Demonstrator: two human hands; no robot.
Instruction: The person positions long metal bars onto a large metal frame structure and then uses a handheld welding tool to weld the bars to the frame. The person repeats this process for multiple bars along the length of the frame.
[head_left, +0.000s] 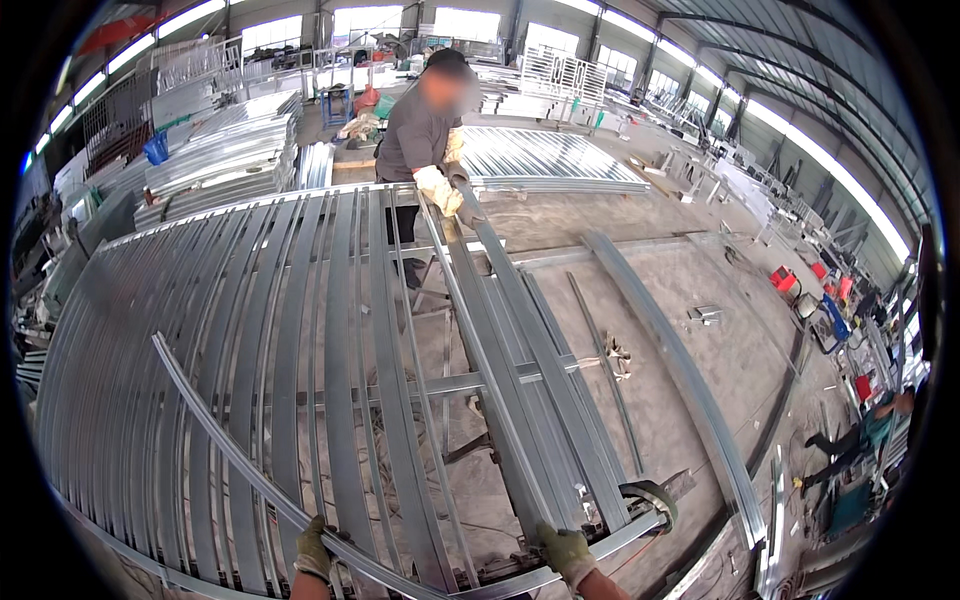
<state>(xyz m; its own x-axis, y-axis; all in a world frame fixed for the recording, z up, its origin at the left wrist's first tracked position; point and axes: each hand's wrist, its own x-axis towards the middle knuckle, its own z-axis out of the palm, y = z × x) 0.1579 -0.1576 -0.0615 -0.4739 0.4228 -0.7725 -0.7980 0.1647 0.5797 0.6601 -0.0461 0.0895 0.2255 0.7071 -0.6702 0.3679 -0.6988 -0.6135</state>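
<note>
While the long grey steel slats (pixel 300 330) lie side by side across the rack in front of me, my left hand (pixel 315 548), in an olive work glove, is clenched on a thin curved steel strip (pixel 215 420) that runs slantwise over the slats from the near edge up toward the left. My right hand (pixel 566 551), gloved the same way, rests at the near end of a bundle of flat steel bars (pixel 520 340) lying right of the slats; its fingers curl over the bar ends, though I cannot tell how firmly they grasp. Just right of that hand sits a roll of tape (pixel 650 497) on the near rail.

At the far end of the same bundle a co-worker in a dark grey shirt (pixel 415 135) bends over, a pale-gloved hand (pixel 440 190) closed on the bars' far end. Under the rack I see cross members (pixel 470 382) and bare concrete floor (pixel 690 280). A long curved channel (pixel 680 370) lies on the floor to the right, well apart from the bundle. Stacks of steel panels (pixel 230 150) stand far left, and another person (pixel 870 430) crouches at the right edge near red machines (pixel 785 280).
</note>
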